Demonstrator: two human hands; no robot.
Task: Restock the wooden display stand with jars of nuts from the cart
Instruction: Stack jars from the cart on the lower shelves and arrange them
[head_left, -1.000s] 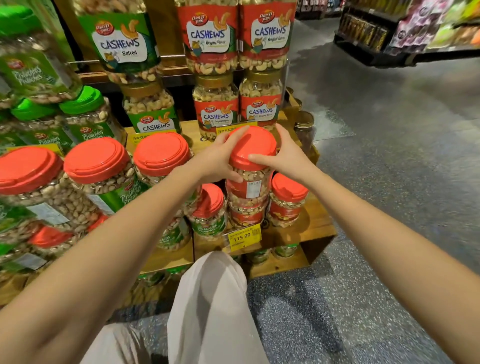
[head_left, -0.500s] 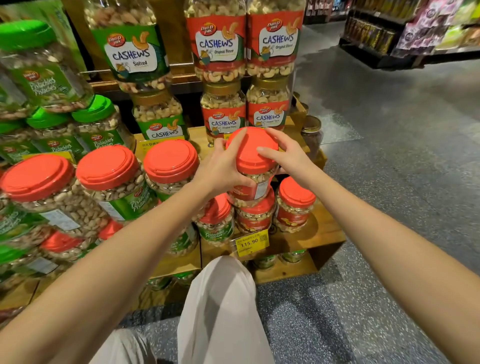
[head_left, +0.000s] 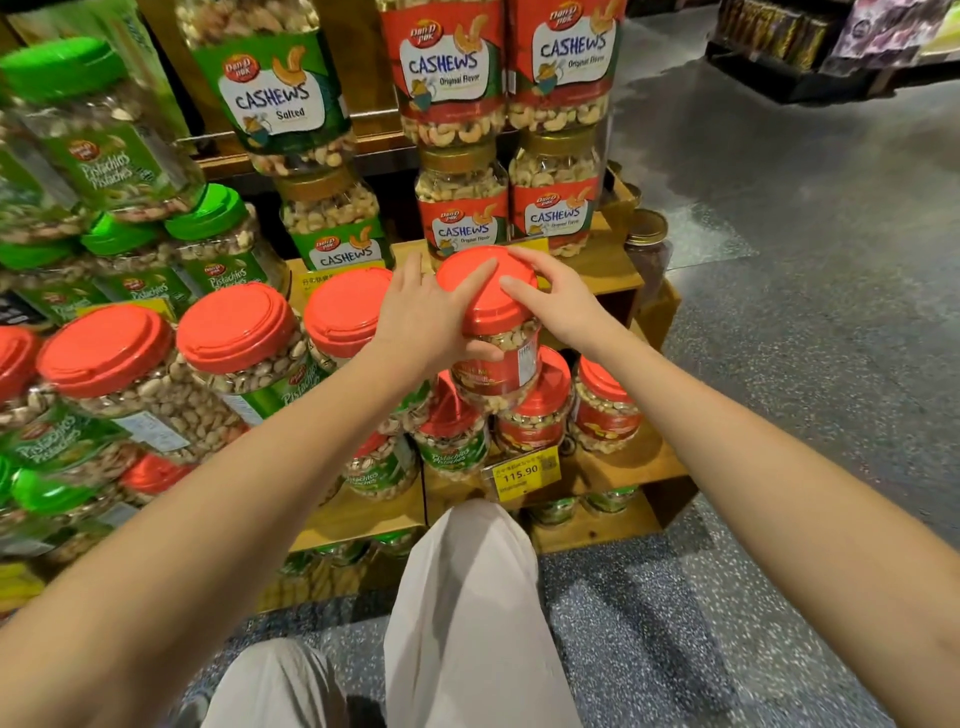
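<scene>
A cashew jar with a red lid and red label sits stacked on top of another red-lidded jar on the wooden display stand. My left hand grips the jar's left side, thumb under the lid rim and index finger across the lid. My right hand holds the lid's right edge with curled fingers. The jar leans slightly to the left. No cart is in view.
Red-lidded pistachio jars stand in a row to the left, green-lidded ones behind. Tall cashew jars fill the upper tier. A yellow price tag hangs on the lower shelf. Grey speckled floor lies to the right; my knee is below.
Both hands have shifted on the jar: my left index finger now lies across the lid and my right hand sits more on top. The view moved closer and slightly down.
</scene>
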